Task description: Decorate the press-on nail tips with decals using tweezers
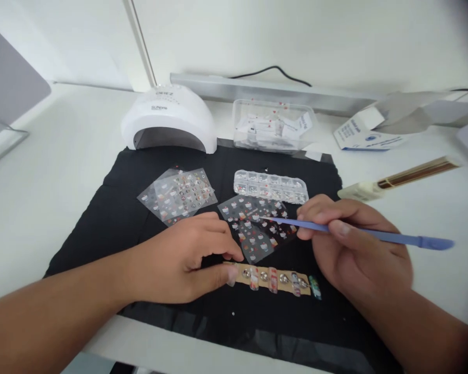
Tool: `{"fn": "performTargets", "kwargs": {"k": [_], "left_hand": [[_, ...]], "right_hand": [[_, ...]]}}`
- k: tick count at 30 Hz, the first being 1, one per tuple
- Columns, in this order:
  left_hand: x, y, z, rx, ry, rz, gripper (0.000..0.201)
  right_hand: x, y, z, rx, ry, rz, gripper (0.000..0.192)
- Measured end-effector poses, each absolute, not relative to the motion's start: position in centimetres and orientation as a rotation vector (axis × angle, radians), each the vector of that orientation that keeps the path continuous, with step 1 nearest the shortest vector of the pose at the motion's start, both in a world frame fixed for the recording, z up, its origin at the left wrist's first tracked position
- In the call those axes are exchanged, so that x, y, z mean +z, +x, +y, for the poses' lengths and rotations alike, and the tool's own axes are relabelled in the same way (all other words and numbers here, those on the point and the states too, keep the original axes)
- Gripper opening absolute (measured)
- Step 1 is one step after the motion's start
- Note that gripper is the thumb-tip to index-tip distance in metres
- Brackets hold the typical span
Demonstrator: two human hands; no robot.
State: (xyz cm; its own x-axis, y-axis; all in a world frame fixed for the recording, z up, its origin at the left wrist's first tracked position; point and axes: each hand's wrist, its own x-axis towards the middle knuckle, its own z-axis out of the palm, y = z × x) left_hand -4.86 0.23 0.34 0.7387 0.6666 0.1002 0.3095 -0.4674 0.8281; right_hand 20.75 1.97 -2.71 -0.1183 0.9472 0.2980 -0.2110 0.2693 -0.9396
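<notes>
My left hand (191, 259) has its thumb on the left end of a tan strip (239, 275), fingers curled beside it. The strip carries several decorated false nails (273, 280) and round silver studs; one green-blue nail (314, 287) sits at its right end. In my right hand (359, 249) are slim blue tweezers (390, 237), held between thumb and fingers, the fine tip pointing left. That tip is over a clear sheet of cartoon cat stickers (253, 241); whether it touches is unclear. Two more overlapping sticker sheets (179, 195) lie beyond my left hand.
A clear compartment case (271, 186) of small gems sits behind the stickers on a black cloth (113, 208). Farther back stand a white nail lamp (167, 117), a clear plastic box (273, 127) and an opened carton (370, 132). Bundled wooden sticks (417, 174) are at the right.
</notes>
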Motion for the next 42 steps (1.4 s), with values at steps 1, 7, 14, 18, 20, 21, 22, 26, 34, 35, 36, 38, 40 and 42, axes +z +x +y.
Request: {"fn": "performTargets", "kwargs": {"k": [1, 7, 14, 18, 20, 21, 22, 26, 34, 35, 36, 38, 40, 42], "left_hand": [[0.4, -4.8, 0.2, 0.512, 2.087, 0.739, 0.011], [0.3, -4.7, 0.3, 0.514, 2.152, 0.742, 0.015], [0.2, -4.6, 0.4, 0.535, 2.196, 0.741, 0.018], [0.2, -4.5, 0.4, 0.533, 2.228, 0.745, 0.02], [0.2, -4.5, 0.4, 0.535, 2.247, 0.747, 0.021], [0.2, -4.5, 0.4, 0.538, 2.257, 0.749, 0.021], [0.2, -4.5, 0.4, 0.541, 2.268, 0.751, 0.021], [0.4, -4.8, 0.4, 0.573, 2.336, 0.778, 0.022], [1.0, -7.5, 2.1, 0.844, 2.443, 1.269, 0.026], [0.9, -8.0, 2.5, 0.864, 2.428, 1.383, 0.024], [0.9, -8.6, 2.9, 0.882, 2.404, 1.511, 0.022], [0.7, -9.9, 3.8, 0.891, 2.335, 1.766, 0.02], [0.7, -11.2, 4.6, 0.846, 2.249, 1.991, 0.026], [0.7, -12.3, 5.1, 0.767, 2.175, 2.151, 0.03]], "right_hand": [[-2.8, 20.7, 2.1, 1.181, -0.779, -1.294, 0.013], [-2.8, 20.4, 2.4, 1.162, -0.785, -1.289, 0.008], [-2.8, 20.4, 2.4, 1.188, -0.797, -1.269, 0.011], [-3.0, 20.3, 2.5, 1.183, -0.8, -1.272, 0.012], [-3.0, 20.3, 2.6, 1.182, -0.812, -1.276, 0.012], [-3.0, 20.3, 2.6, 1.18, -0.82, -1.278, 0.013], [-2.9, 20.3, 2.6, 1.176, -0.827, -1.278, 0.013], [-3.0, 20.3, 2.7, 1.153, -0.853, -1.276, 0.01], [-4.3, 20.6, 3.1, 1.126, -0.972, -1.282, 0.005], [-4.6, 20.6, 3.2, 1.122, -0.994, -1.29, 0.005], [-4.8, 20.7, 3.3, 1.112, -1.015, -1.295, 0.006], [-5.1, 20.6, 3.5, 1.089, -1.047, -1.309, 0.008], [-4.9, 20.4, 3.6, 1.079, -1.069, -1.329, 0.011], [-4.4, 20.2, 3.6, 1.077, -1.081, -1.353, 0.012]]}}
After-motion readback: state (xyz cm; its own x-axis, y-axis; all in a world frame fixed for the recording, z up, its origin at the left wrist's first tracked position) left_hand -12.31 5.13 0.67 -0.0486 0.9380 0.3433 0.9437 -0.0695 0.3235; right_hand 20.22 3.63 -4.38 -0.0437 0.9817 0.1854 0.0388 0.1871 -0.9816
